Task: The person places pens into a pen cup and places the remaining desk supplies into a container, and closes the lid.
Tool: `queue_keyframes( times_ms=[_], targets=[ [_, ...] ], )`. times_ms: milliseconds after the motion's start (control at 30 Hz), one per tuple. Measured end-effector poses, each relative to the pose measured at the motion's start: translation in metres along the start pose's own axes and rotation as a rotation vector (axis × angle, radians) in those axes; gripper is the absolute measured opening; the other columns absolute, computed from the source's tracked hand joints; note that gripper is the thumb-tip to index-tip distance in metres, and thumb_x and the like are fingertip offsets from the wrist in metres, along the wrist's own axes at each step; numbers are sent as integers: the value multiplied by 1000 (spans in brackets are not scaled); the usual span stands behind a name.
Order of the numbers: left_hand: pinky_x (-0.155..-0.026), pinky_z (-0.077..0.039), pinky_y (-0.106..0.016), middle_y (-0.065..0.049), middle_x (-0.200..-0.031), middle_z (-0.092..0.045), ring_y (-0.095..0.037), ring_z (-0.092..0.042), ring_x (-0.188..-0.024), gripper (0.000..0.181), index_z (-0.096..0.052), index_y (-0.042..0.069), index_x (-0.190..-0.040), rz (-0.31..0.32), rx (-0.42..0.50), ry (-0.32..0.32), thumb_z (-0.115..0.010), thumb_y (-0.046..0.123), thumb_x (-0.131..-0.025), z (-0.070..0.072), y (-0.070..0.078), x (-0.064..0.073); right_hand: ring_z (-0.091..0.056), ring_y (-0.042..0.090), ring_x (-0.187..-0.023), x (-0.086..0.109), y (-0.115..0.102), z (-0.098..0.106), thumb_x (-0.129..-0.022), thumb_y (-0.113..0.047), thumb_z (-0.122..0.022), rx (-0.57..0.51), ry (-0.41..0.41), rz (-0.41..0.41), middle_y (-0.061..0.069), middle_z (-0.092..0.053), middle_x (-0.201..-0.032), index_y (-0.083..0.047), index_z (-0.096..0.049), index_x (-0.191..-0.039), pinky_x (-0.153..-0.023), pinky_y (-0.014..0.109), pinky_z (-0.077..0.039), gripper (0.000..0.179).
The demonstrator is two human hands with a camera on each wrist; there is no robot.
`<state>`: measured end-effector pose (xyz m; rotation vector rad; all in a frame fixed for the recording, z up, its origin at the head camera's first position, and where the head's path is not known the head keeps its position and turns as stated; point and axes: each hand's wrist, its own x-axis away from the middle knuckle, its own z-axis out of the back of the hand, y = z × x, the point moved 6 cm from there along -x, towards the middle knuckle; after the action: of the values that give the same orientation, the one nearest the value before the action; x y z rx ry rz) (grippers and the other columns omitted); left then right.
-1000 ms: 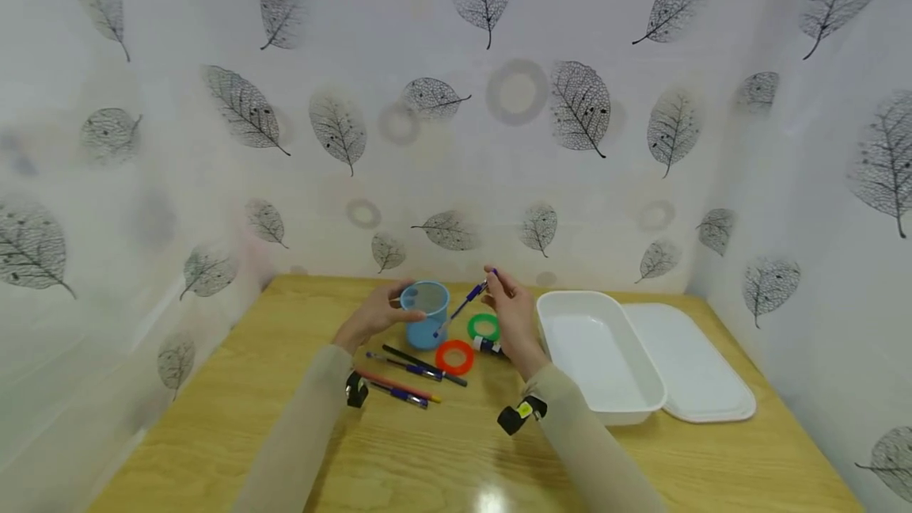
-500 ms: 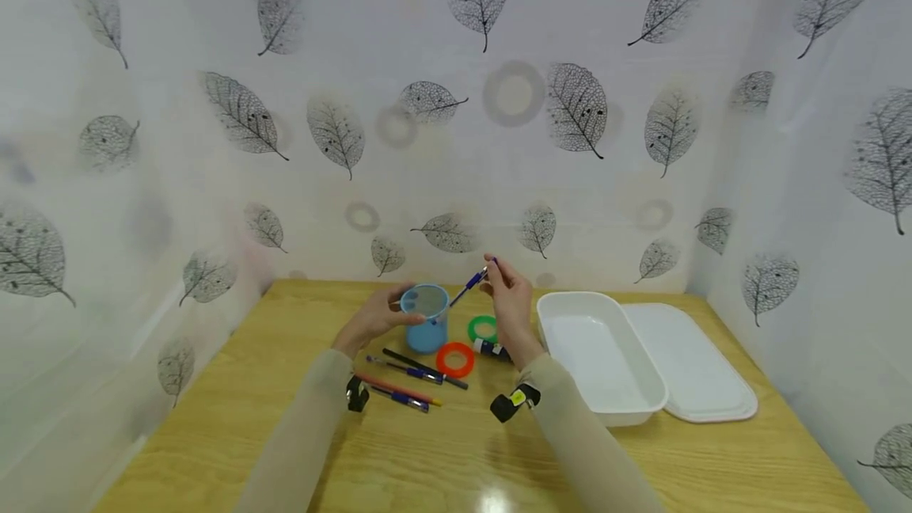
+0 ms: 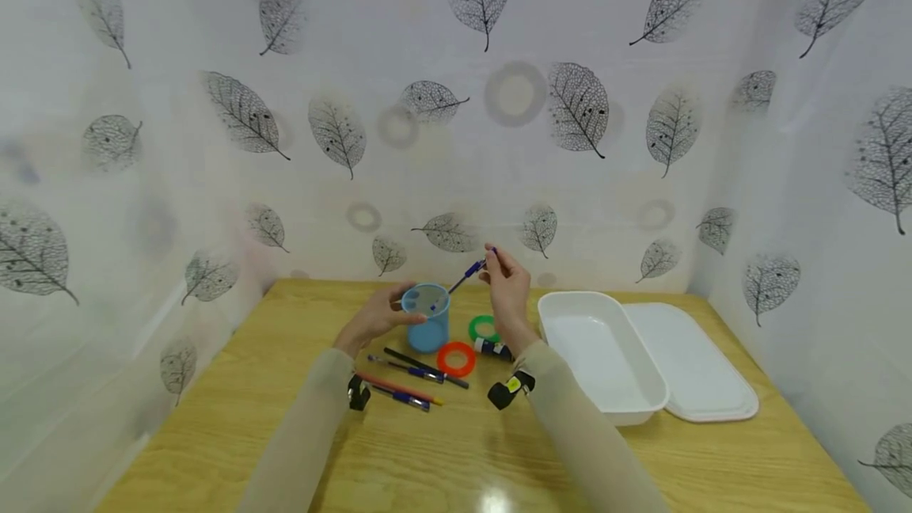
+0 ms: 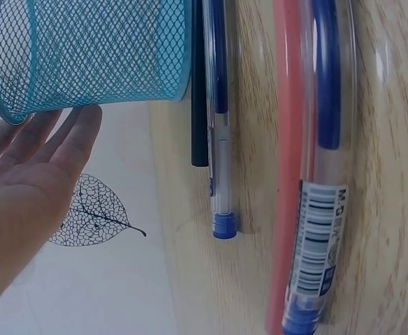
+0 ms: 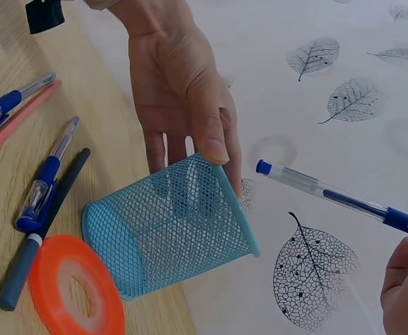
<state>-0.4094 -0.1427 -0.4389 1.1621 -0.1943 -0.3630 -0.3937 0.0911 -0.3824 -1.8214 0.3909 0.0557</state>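
Note:
A blue mesh pen cup (image 3: pixel 427 335) stands upright on the table. My left hand (image 3: pixel 374 317) holds it near the rim, thumb on the near side and fingers behind, as the right wrist view shows. My right hand (image 3: pixel 510 295) pinches a gel pen (image 5: pixel 354 202) with a blue grip by its upper part. That pen slants down to the left; its blue lower end is just above the cup's rim, outside the opening in the right wrist view. In front of the cup lie two more gel pens (image 4: pixel 221 167), a pink pencil (image 4: pixel 288 139) and a dark pen (image 5: pixel 64 188).
An orange tape roll (image 3: pixel 443 359) and a green tape roll (image 3: pixel 476 334) lie right of the cup, beside a dark bottle (image 3: pixel 493 349) with a white cap. Further right stands a white tub (image 3: pixel 594 355), with its white lid (image 3: pixel 694 362) behind it. A leaf-patterned curtain (image 3: pixel 456 180) encloses the table.
My right hand has risen, lifting the gel pen's lower end from in front of the cup's wall to the height of its rim. My left hand stays on the cup.

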Motion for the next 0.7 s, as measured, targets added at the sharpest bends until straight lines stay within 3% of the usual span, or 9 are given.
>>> queue_keyframes(
  times_ms=[167,500,700],
  targets=[
    [-107,-43,-52,-17,-143,-51,-38,-48,-133,82,-36,11,-151,6,-17,3,-79,27,-83,1,0,0,-62,18,-90,-7,3,-4,-98,-25,-59,6,-17,10,9,-64,-108,-13,-67,-125,-79,22,-56,31],
    [-106,-42,-54,-20,-144,-49,-39,-48,-133,82,-36,11,-151,-1,-11,-15,-79,28,-84,1,0,1,-61,14,-84,-16,9,-15,-100,-17,-57,72,-71,44,11,-65,-126,-2,-63,-129,-73,17,-54,34],
    [-105,-44,-53,-19,-142,-51,-39,-50,-131,81,-37,10,-151,-5,-9,-9,-79,27,-84,0,0,0,-62,21,-96,-19,19,-20,-99,-18,-58,130,-129,4,14,-63,-123,-5,-66,-126,-77,21,-56,31]
  ],
)
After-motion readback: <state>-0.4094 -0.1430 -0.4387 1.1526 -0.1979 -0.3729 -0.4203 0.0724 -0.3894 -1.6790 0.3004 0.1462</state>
